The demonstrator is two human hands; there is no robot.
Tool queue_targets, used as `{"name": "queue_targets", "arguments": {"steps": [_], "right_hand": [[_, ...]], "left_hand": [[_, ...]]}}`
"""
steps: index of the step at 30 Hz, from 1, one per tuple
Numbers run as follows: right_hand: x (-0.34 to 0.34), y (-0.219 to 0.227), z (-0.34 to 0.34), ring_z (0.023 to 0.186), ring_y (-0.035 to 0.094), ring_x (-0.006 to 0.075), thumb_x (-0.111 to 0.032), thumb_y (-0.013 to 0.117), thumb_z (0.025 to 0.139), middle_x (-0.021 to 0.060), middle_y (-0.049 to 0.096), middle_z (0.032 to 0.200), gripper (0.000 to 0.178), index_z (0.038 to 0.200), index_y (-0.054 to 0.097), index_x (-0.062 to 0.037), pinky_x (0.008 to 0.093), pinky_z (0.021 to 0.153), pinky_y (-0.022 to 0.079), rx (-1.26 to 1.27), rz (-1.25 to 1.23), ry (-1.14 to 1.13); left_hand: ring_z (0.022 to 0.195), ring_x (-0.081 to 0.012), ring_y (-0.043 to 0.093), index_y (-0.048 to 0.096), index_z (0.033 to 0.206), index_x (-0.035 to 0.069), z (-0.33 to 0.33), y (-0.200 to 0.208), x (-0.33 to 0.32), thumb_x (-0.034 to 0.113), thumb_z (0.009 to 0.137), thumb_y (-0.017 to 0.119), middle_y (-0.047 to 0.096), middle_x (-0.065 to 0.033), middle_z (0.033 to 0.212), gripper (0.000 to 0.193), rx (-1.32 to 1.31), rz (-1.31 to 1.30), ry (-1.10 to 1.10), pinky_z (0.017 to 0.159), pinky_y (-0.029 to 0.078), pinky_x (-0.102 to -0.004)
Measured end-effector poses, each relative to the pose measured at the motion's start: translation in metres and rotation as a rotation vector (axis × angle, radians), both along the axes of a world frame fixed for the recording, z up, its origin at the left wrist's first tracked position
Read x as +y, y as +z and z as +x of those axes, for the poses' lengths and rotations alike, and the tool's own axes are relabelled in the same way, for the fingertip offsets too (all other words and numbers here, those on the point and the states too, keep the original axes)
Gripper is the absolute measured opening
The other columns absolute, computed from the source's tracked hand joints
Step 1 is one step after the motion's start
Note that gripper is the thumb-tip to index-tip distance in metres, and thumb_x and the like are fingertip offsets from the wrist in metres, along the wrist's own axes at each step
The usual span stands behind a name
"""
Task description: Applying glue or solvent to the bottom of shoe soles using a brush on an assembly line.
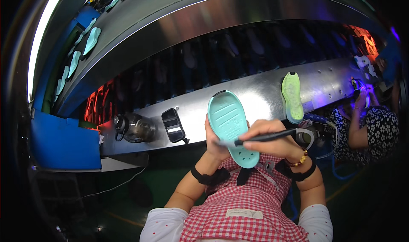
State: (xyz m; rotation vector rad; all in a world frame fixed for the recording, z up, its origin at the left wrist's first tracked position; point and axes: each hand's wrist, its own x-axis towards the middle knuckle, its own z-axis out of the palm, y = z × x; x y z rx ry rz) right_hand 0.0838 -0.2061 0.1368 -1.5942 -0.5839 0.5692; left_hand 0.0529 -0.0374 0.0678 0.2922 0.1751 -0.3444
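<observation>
My left hand [211, 140] grips a turquoise shoe sole [226, 112] from its left side. The sole is tilted up in front of my chest, toe end away, with grooves and small holes on its upward face and a black patch at the tip. A black-handled brush [270, 136] is pinched in my right hand [276, 145], which is above the lower half of the sole. The brush's pale tip is smeared by motion and lies over the sole; whether it touches cannot be told.
On the metal ledge are a dark bottle [142, 129], a black compartmented tray [172, 125] and a lime-green sole [292, 93]. Turquoise soles [91, 41] lie on the belt at the upper left. A co-worker in a flowered top [381, 133] works at the right. Red-lit openings [100, 103] flank the ledge.
</observation>
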Motion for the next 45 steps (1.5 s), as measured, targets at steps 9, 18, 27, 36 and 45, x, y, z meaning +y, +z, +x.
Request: {"name": "queue_targets", "arguments": {"steps": [9, 18, 27, 36, 45], "right_hand": [[-0.008, -0.002, -0.002, 0.073, 0.061, 0.0144, -0.005, 0.070, 0.068, 0.0100, 0.064, 0.078, 0.022, 0.090, 0.067, -0.0039, 0.0239, 0.066, 0.047, -0.167, 0.067, 0.088], [-0.014, -0.007, -0.007, 0.078, 0.062, 0.0198, -0.001, 0.070, 0.067, 0.0089, 0.066, 0.084, 0.022, 0.088, 0.066, -0.0023, 0.0282, 0.069, 0.049, -0.282, 0.163, 0.096], [-0.019, -0.020, -0.007, 0.085, 0.060, 0.0153, 0.002, 0.065, 0.072, 0.0126, 0.064, 0.091, 0.020, 0.091, 0.064, -0.0001, 0.0247, 0.078, 0.047, -0.083, 0.320, 0.125], [0.000, -0.019, -0.030, 0.086, 0.062, 0.0190, 0.002, 0.061, 0.076, 0.0134, 0.064, 0.092, 0.018, 0.094, 0.061, 0.0050, 0.0268, 0.080, 0.049, 0.629, 0.700, -0.295], [-0.014, 0.006, -0.019, 0.083, 0.063, 0.0181, 0.002, 0.067, 0.069, 0.0120, 0.065, 0.091, 0.021, 0.091, 0.064, 0.0002, 0.0272, 0.074, 0.050, -0.118, 0.128, -0.009]], "left_hand": [[0.077, -0.0283, 0.057, 0.049, 0.110, 0.004, 0.003, 0.009, 0.007, 0.068, 0.080, 0.015, 0.057, -0.0164, 0.091, 0.078, -0.080, 0.208, 0.176, 0.070, 0.048, -0.0407], [0.069, -0.0266, 0.055, 0.052, 0.100, 0.003, 0.011, 0.024, 0.015, 0.067, 0.080, 0.017, 0.057, -0.0146, 0.081, 0.076, -0.095, 0.295, 0.473, 0.066, 0.046, -0.0387], [0.073, -0.0273, 0.055, 0.048, 0.111, 0.004, 0.012, 0.034, 0.020, 0.072, 0.078, 0.012, 0.056, -0.0162, 0.085, 0.084, -0.233, 0.420, 0.446, 0.069, 0.046, -0.0390], [0.105, -0.0330, 0.050, 0.032, 0.131, 0.003, -0.017, 0.045, -0.017, 0.051, 0.089, 0.026, 0.046, -0.0204, 0.121, 0.063, -0.089, 0.107, 0.297, 0.093, 0.039, -0.0451], [0.094, -0.0248, 0.059, 0.042, 0.121, -0.002, -0.004, 0.021, 0.023, 0.031, 0.090, 0.035, 0.056, -0.0187, 0.107, 0.045, -0.163, 0.265, -0.149, 0.083, 0.048, -0.0364]]}}
